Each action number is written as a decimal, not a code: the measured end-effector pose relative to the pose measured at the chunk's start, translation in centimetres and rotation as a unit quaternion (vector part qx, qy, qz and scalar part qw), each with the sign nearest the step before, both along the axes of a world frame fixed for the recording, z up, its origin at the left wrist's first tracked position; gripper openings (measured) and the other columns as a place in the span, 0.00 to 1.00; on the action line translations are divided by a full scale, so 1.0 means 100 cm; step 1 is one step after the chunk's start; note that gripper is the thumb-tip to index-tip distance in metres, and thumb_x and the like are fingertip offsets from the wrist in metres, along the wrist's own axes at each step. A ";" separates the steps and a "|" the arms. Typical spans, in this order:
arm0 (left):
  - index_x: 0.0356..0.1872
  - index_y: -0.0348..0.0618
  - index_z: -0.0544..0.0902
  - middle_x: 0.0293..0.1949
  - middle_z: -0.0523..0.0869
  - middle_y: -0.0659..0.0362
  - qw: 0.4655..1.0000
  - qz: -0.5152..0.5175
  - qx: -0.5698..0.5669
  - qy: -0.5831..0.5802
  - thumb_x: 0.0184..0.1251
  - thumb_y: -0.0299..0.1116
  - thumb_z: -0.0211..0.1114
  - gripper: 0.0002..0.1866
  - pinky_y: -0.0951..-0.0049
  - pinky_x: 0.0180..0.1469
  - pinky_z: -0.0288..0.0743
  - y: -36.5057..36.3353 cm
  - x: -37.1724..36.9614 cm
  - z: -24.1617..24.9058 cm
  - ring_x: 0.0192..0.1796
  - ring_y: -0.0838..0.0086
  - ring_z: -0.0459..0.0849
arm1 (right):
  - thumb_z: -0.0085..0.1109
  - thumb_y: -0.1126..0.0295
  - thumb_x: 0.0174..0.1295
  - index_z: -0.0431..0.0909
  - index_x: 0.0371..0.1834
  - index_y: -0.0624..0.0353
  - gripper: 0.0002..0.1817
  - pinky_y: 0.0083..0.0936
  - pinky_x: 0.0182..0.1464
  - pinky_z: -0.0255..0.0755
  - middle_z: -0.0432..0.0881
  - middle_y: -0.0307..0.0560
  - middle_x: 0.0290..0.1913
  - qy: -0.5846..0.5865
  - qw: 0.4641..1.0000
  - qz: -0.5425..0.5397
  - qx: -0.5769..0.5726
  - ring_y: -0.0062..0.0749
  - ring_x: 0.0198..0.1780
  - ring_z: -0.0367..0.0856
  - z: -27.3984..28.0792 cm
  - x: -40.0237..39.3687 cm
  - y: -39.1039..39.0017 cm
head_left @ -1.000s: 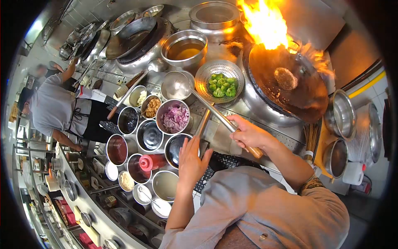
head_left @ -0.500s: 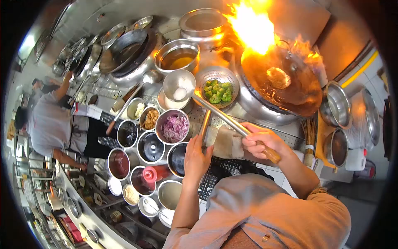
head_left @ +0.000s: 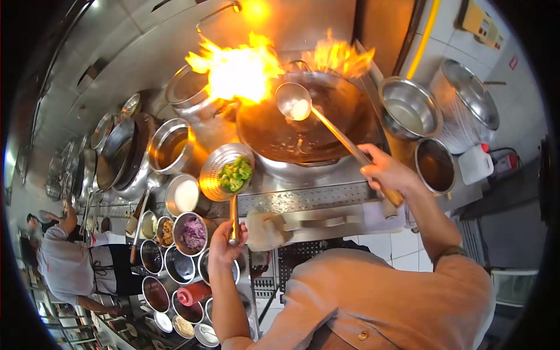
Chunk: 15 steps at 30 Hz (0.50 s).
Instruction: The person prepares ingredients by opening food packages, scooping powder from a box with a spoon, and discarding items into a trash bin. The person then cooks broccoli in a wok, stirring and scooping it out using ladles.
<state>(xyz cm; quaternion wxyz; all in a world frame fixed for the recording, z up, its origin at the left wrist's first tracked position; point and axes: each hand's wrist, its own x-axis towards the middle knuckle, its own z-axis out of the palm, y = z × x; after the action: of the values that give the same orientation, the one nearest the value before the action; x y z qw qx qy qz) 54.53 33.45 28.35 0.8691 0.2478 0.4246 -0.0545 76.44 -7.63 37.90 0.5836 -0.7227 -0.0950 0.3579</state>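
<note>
In the head view, my right hand (head_left: 386, 174) is closed round the wooden-ended handle of a steel ladle (head_left: 287, 96). The ladle's bowl is above the large wok (head_left: 332, 137), with something white in it. Liquid shows in the wok below. My left hand (head_left: 225, 244) grips the handle of a perforated strainer (head_left: 211, 182), which holds green broccoli (head_left: 235, 175) and tilts to the left of the wok. Tall flames (head_left: 242, 73) rise at the wok's back left rim.
Left of the strainer are a pot of brownish liquid (head_left: 169, 153), a white-filled bowl (head_left: 185, 195) and sliced purple onion (head_left: 193, 234). A red squeeze bottle (head_left: 193, 293) lies among several pots. A folded cloth (head_left: 265, 228) rests at the counter edge. A co-worker (head_left: 67, 256) stands far left.
The ladle has moved from beside the strainer to above the wok. My left hand, previously resting against the strainer's handle, now grips it. The view has shifted to the right.
</note>
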 end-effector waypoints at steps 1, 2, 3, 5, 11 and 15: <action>0.47 0.35 0.76 0.34 0.79 0.58 0.994 -0.007 -0.098 -0.040 0.70 0.29 0.61 0.10 0.78 0.27 0.76 -0.003 0.007 -0.005 0.28 0.75 0.78 | 0.55 0.72 0.64 0.59 0.73 0.51 0.33 0.30 0.24 0.72 0.75 0.41 0.29 -0.065 0.995 0.022 -0.073 0.24 0.21 0.73 -0.004 0.006 -0.006; 0.47 0.35 0.76 0.34 0.78 0.59 0.996 0.002 -0.080 -0.043 0.71 0.28 0.60 0.09 0.78 0.26 0.75 -0.012 0.008 -0.009 0.28 0.76 0.78 | 0.54 0.72 0.64 0.59 0.73 0.53 0.32 0.28 0.24 0.70 0.74 0.41 0.29 -0.094 0.990 0.008 -0.106 0.22 0.21 0.72 -0.004 0.005 -0.014; 0.48 0.34 0.75 0.33 0.78 0.59 0.997 0.013 -0.063 -0.048 0.72 0.28 0.59 0.09 0.78 0.26 0.74 -0.020 0.009 -0.012 0.27 0.76 0.77 | 0.54 0.73 0.64 0.60 0.72 0.55 0.31 0.26 0.24 0.68 0.73 0.40 0.29 -0.123 0.983 -0.003 -0.139 0.21 0.20 0.71 0.000 0.004 -0.020; 0.52 0.35 0.74 0.32 0.77 0.58 0.998 0.040 -0.015 -0.038 0.72 0.26 0.57 0.11 0.78 0.23 0.68 -0.046 0.003 0.006 0.25 0.78 0.73 | 0.53 0.71 0.64 0.61 0.72 0.56 0.31 0.29 0.26 0.71 0.74 0.40 0.29 -0.162 0.965 0.002 -0.204 0.23 0.22 0.73 0.010 0.000 -0.036; 0.63 0.42 0.70 0.32 0.73 0.60 0.990 0.058 0.073 -0.103 0.69 0.23 0.59 0.21 0.80 0.19 0.64 -0.116 -0.054 0.058 0.23 0.79 0.69 | 0.52 0.71 0.66 0.64 0.70 0.52 0.27 0.24 0.24 0.70 0.74 0.39 0.28 0.014 0.998 -0.013 -0.055 0.22 0.22 0.71 0.004 0.036 -0.044; 0.67 0.43 0.66 0.31 0.73 0.62 0.968 0.029 0.244 -0.056 0.66 0.25 0.62 0.28 0.76 0.19 0.72 -0.142 -0.059 0.106 0.22 0.78 0.74 | 0.50 0.72 0.66 0.63 0.67 0.55 0.24 0.28 0.25 0.73 0.77 0.46 0.34 -0.072 0.983 0.033 -0.165 0.27 0.24 0.75 0.032 0.020 -0.048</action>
<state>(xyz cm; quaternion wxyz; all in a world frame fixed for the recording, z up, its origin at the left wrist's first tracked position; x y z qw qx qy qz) 48.63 19.27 38.96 0.8061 0.4424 0.3826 0.0902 78.41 -12.46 41.05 0.4356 -0.8295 -0.1002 0.3349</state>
